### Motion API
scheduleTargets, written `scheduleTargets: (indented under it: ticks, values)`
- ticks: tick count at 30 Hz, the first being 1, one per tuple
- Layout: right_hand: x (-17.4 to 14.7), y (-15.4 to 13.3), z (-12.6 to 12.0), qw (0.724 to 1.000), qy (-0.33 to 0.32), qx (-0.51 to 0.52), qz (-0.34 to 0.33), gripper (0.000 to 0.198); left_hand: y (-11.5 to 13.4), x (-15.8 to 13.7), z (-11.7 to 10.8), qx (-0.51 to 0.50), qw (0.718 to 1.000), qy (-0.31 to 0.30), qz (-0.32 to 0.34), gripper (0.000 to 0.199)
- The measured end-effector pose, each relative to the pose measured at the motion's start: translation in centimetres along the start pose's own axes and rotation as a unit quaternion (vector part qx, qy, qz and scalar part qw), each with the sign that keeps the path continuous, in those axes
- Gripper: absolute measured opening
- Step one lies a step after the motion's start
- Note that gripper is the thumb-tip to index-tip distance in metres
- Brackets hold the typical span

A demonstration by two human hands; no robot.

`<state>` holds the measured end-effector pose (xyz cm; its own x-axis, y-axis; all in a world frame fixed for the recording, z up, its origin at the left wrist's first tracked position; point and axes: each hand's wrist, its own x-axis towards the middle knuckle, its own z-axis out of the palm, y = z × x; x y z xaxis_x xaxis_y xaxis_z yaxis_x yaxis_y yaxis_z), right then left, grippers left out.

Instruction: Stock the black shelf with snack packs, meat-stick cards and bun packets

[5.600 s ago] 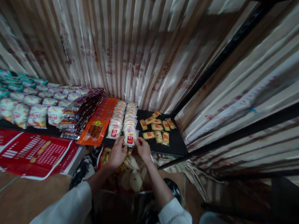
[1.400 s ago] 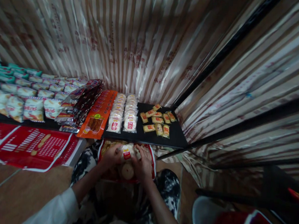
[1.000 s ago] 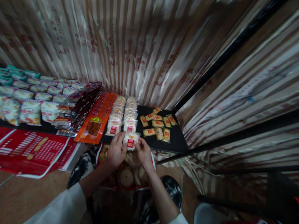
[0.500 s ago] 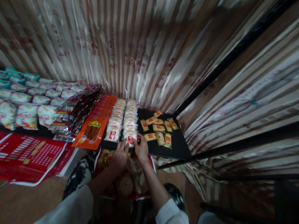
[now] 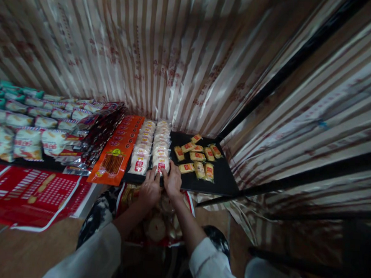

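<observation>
At the front edge of the black shelf (image 5: 225, 186), a white packet (image 5: 161, 163) lies at the near end of the right-hand row (image 5: 162, 138), 1 of 2 side by side. The left hand (image 5: 150, 188) has its fingers bent and close together at the packet's near edge; the right hand (image 5: 172, 179) curls along its right side. Whether either pinches or merely touches it, I cannot tell. The step seems to be straightening the packet; the next move calls for light, even pressure and a release without dragging

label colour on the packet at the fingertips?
Red: the label on the white packet. Shows in the head view.
</observation>
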<state>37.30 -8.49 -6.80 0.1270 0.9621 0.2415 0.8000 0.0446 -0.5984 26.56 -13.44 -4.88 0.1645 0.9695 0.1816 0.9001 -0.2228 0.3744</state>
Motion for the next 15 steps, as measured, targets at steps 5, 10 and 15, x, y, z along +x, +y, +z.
scheduleTargets:
  ticks: [5,10,15]
  values:
    - [-0.5,0.1,-0.1,0.999,0.018,0.037,-0.016,0.051,-0.5,-0.1,1.1,-0.017,0.999,0.041,0.015,0.047]
    - [-4.7,1.3,-2.2,0.994,0.038,0.073,-0.069,0.041,-1.1,-1.3,1.1,-0.065,0.994,0.076,0.033,0.049]
    - [-9.7,4.7,-5.3,0.999,0.009,0.017,-0.029,0.030,-0.3,-4.3,0.6,-0.130,0.989,0.033,0.068,0.038]
